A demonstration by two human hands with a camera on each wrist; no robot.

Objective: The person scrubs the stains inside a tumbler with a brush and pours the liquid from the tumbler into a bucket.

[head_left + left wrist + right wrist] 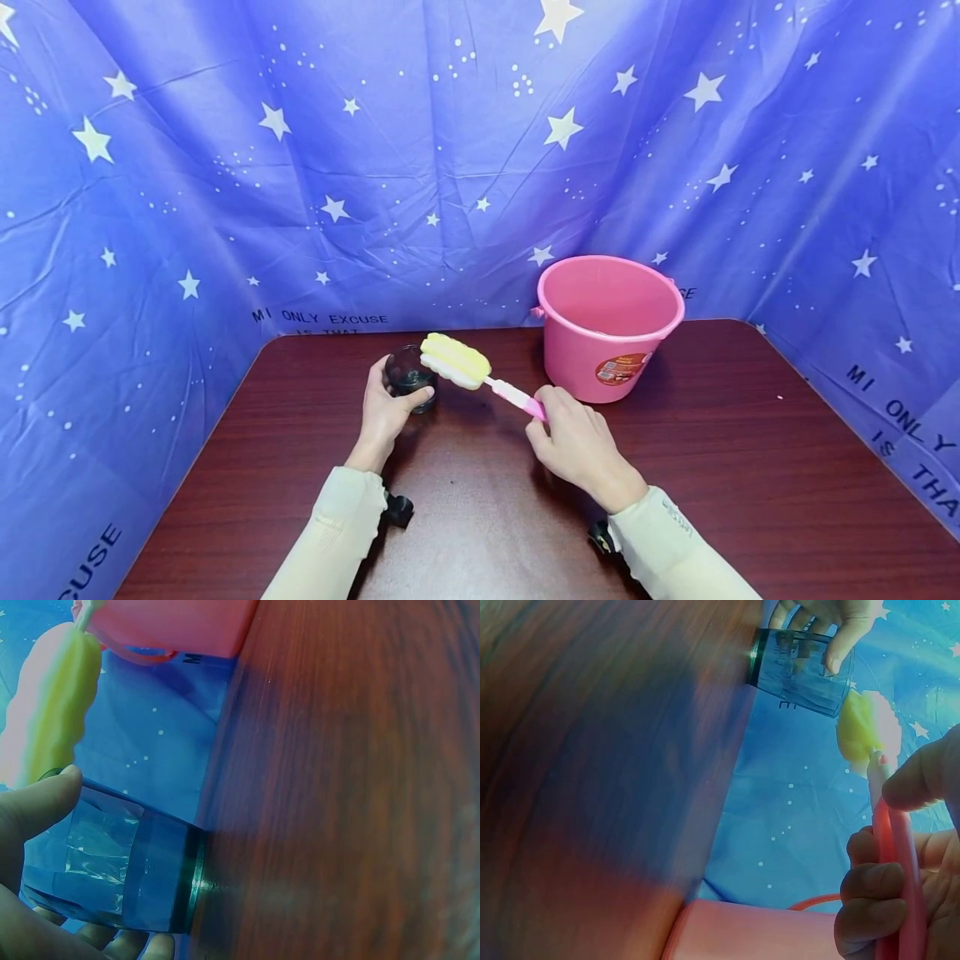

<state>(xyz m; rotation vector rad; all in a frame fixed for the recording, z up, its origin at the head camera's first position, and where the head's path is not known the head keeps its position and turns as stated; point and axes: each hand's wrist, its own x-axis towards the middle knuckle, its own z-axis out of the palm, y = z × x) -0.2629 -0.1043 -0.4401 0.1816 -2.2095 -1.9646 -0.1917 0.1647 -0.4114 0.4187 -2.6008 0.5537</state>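
A dark see-through glass (409, 372) stands upright near the back left of the table, its base on or just over the wood. My left hand (386, 410) grips it, thumb on the near side and fingers round the far side. In my right hand (581, 437) is the pink and white handle of a sponge brush (457, 361). The brush's yellow and white sponge head points left, at the glass's rim and outside it. In the left wrist view the sponge head (56, 705) is beside the mouth of the glass (112, 859); whether they touch I cannot tell.
A pink bucket (581, 367) with an orange label stands at the back right of the dark red wooden table (480, 517), beyond my right hand. Behind and beside the table hangs a blue star-printed cloth (420, 167).
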